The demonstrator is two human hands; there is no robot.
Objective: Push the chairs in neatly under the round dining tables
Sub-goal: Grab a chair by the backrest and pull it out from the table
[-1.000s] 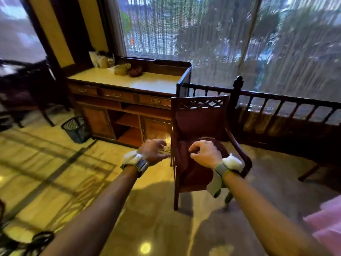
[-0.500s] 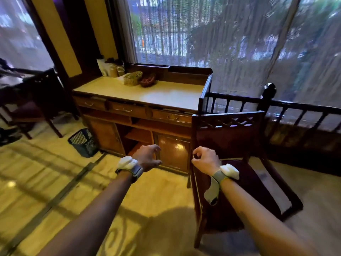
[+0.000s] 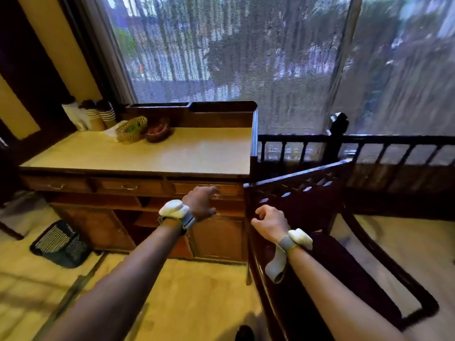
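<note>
Both hands, left [image 3: 200, 203] and right [image 3: 269, 220], reach beside a dark chair [image 3: 302, 193].

Both of my forearms reach forward from the bottom edge, bare, each wrist strapped with a grey band carrying a white sensor pod. My left hand [image 3: 200, 204] is held palm-down, fingers loosely extended forward and holding nothing. My right hand [image 3: 269, 223] is curled into a loose fist, knuckles up and thumb toward the left; whether it closes on anything cannot be told. The right band's loose strap end hangs below the wrist.
</note>
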